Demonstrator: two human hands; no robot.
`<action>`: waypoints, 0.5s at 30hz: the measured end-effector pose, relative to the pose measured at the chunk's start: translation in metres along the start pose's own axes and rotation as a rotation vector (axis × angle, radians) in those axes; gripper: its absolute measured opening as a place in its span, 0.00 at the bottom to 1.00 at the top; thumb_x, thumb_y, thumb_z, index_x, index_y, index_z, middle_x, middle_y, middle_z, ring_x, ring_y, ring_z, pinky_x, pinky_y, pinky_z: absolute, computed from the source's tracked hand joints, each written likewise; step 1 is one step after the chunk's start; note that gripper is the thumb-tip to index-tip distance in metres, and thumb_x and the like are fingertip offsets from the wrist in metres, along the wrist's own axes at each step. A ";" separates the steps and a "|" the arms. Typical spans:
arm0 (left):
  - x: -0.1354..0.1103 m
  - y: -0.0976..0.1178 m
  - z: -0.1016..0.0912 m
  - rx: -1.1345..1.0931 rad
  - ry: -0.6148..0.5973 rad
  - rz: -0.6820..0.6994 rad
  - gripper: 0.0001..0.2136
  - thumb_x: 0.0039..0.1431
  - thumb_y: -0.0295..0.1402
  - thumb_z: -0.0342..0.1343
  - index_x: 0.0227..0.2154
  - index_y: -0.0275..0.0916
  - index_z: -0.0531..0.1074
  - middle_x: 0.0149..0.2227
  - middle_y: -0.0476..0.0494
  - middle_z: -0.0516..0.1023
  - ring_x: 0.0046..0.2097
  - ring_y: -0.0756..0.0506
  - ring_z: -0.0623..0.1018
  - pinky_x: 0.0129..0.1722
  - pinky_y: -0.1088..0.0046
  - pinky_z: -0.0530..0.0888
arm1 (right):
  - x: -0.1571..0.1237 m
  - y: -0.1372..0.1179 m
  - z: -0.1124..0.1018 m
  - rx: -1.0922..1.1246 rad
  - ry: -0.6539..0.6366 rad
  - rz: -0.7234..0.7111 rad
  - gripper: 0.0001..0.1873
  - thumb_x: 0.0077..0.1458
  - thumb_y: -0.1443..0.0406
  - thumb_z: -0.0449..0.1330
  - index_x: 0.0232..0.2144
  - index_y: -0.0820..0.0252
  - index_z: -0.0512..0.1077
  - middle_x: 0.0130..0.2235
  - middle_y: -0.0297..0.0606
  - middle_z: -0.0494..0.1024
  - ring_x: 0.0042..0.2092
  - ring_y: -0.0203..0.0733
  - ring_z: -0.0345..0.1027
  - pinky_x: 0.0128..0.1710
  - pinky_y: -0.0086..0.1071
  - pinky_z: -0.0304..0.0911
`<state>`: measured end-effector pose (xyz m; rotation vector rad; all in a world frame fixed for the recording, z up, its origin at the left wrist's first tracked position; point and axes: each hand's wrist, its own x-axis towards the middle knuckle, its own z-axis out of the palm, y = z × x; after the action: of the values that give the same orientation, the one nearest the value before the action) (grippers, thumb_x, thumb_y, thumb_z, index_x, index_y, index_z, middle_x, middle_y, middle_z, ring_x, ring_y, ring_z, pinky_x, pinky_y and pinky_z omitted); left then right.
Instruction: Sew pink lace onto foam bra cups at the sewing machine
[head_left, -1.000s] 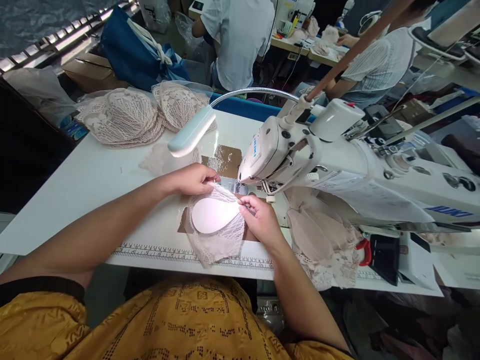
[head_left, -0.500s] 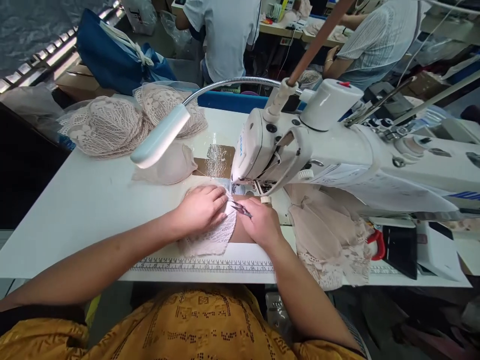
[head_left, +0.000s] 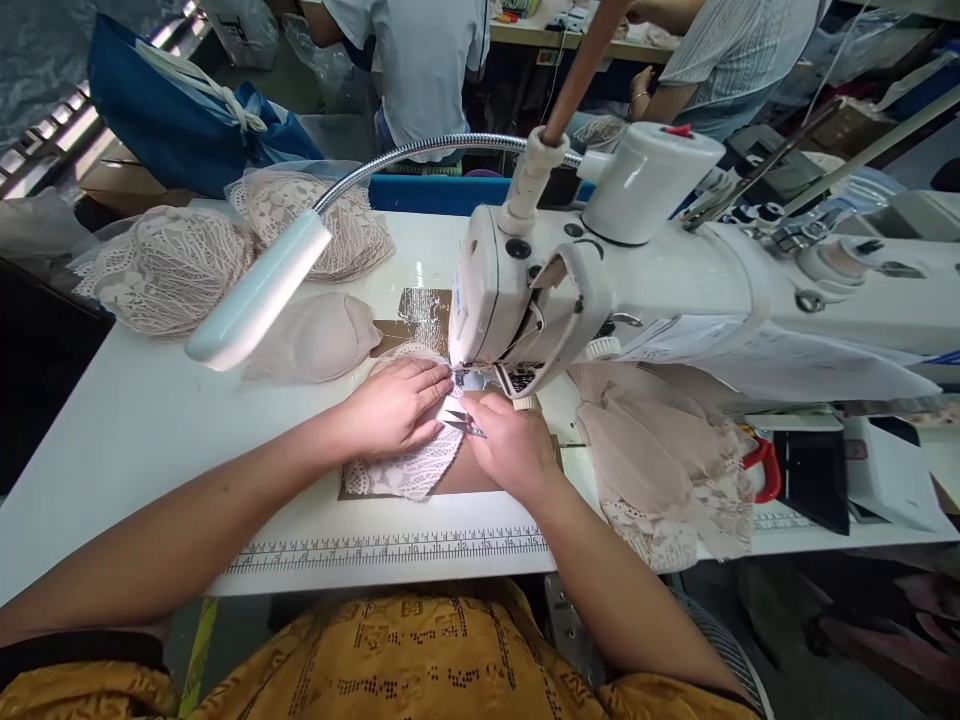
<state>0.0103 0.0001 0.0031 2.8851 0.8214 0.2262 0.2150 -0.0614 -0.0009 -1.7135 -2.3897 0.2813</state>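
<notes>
A beige lace bra cup (head_left: 409, 468) lies flat on the white sewing table (head_left: 150, 420), its far edge at the foot of the white sewing machine (head_left: 600, 290). My left hand (head_left: 394, 405) rests flat on the cup, fingers stretched toward the needle. My right hand (head_left: 510, 440) sits just right of it, closed around small metal thread snips (head_left: 463, 424) whose points aim left at the lace.
Stacks of lace cups (head_left: 172, 265) and a plain foam cup (head_left: 315, 335) lie at the back left under a gooseneck lamp (head_left: 255, 285). Finished lace pieces (head_left: 667, 470) hang off the table to the right. Two other people sit at benches behind. A ruler strip (head_left: 390, 548) runs along the front edge.
The cup was turned over from foam side up to lace side up and pushed in under the machine head. My left hand flattened on it; my view tipped forward.
</notes>
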 end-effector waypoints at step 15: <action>0.000 -0.010 -0.005 -0.074 0.050 0.096 0.20 0.64 0.32 0.49 0.57 0.30 0.68 0.57 0.30 0.72 0.59 0.34 0.69 0.62 0.50 0.62 | -0.002 0.002 0.000 -0.002 -0.042 0.006 0.23 0.57 0.69 0.54 0.54 0.53 0.72 0.39 0.38 0.79 0.36 0.43 0.71 0.30 0.31 0.60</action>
<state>0.0043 0.0095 0.0062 2.8634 0.6678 0.3334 0.2170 -0.0627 -0.0010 -1.7322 -2.4155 0.3188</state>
